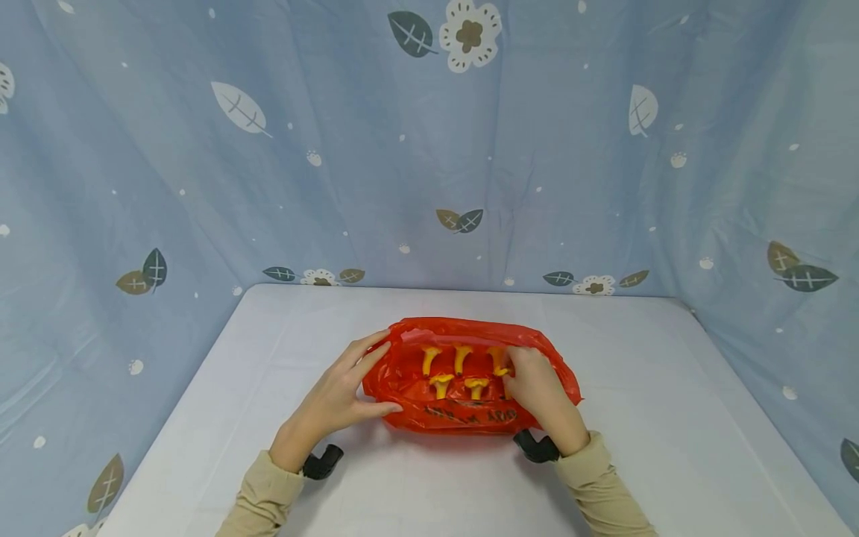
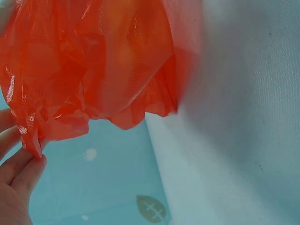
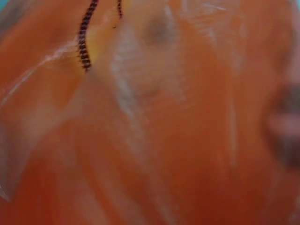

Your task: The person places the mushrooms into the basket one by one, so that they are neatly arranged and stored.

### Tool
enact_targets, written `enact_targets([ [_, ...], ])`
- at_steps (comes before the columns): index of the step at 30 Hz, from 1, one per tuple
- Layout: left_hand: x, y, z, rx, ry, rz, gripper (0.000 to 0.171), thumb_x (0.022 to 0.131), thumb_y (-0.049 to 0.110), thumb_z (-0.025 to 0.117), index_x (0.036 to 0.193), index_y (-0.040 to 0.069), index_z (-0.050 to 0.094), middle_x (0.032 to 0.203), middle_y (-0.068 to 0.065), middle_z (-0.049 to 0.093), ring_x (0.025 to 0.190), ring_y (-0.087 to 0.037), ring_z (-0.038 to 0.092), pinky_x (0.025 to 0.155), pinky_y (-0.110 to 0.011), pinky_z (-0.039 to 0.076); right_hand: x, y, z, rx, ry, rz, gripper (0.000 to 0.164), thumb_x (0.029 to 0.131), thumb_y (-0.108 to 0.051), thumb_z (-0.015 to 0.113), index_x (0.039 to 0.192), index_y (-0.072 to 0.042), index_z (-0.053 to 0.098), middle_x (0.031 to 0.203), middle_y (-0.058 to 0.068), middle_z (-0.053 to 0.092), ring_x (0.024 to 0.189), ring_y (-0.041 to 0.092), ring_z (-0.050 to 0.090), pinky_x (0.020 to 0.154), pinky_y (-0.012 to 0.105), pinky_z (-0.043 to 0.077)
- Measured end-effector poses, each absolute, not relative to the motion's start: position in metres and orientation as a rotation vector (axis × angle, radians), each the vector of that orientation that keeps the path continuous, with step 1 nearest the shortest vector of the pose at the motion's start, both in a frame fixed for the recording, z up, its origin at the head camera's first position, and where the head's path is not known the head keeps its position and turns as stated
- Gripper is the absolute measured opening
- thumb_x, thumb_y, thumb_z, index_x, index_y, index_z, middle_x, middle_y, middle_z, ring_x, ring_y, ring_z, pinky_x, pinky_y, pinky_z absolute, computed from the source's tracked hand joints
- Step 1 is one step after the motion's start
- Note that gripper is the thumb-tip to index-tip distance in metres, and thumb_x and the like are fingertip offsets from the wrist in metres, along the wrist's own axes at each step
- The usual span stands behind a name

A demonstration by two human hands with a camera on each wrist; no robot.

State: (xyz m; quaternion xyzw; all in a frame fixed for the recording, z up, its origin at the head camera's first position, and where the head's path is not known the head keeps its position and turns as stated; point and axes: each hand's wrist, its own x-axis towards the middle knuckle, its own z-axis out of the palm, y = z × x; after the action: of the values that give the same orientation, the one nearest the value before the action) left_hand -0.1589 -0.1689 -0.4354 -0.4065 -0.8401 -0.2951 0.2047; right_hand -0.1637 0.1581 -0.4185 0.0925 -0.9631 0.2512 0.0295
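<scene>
In the head view, a red plastic bag [image 1: 463,425] lies on the table with its mouth spread open. Several yellow toy-like chanterelle mushrooms [image 1: 441,385] sit inside in two rows. My left hand [image 1: 338,395] holds the bag's left end, thumb at the front and fingers at the back rim. The left wrist view shows those fingers [image 2: 28,173] against the bag's edge [image 2: 93,84]. Reaching in at the right end, my right hand [image 1: 537,384] pinches a yellow mushroom [image 1: 502,371], its fingertips mostly hidden. Blurred red film [image 3: 187,154] fills most of the right wrist view.
A white table [image 1: 429,485] carries the bag near its middle. Behind it hangs a pale blue curtain [image 1: 376,179] printed with leaves and flowers. Black wrist pieces [image 1: 323,462] stick out below both hands. Dark marks [image 1: 470,415] show on the bag's front.
</scene>
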Motion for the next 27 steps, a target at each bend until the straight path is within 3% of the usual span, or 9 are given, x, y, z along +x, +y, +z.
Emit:
enact_targets([
  [7, -0.159, -0.169, -0.435, -1.129, -2.354, -0.818, 0.090, 0.075, 0.044, 0.086, 0.140, -0.005, 0.050, 0.148, -0.018, 0.043, 0.132, -0.029, 0.045, 0.097, -0.047, 0.051, -0.165, 0.161, -0.425, 0.267, -3.038, 0.755, 0.022, 0.074, 0.015, 0.067, 0.073, -0.004, 0.055, 0.067, 0.003, 0.054, 0.064, 0.020, 0.050, 0.059, 0.030, 0.047],
  [14, -0.160, -0.169, -0.437, -1.131, -2.355, -0.821, 0.090, 0.076, 0.047, 0.084, 0.141, -0.005, 0.049, 0.149, -0.017, 0.043, 0.133, -0.029, 0.044, 0.099, -0.047, 0.050, -0.168, 0.164, -0.429, 0.255, -3.093, 0.798, 0.021, 0.074, 0.016, 0.063, 0.072, -0.002, 0.054, 0.065, 0.004, 0.051, 0.062, 0.021, 0.049, 0.057, 0.030, 0.045],
  [27, -0.158, -0.167, -0.434, -1.134, -2.355, -0.826, 0.090, 0.076, 0.047, 0.084, 0.140, -0.006, 0.050, 0.148, -0.018, 0.043, 0.132, -0.029, 0.045, 0.099, -0.048, 0.050, -0.172, 0.171, -0.429, 0.233, -3.167, 0.864, 0.022, 0.079, 0.011, 0.070, 0.074, -0.003, 0.054, 0.067, 0.004, 0.049, 0.067, 0.023, 0.050, 0.058, 0.029, 0.045],
])
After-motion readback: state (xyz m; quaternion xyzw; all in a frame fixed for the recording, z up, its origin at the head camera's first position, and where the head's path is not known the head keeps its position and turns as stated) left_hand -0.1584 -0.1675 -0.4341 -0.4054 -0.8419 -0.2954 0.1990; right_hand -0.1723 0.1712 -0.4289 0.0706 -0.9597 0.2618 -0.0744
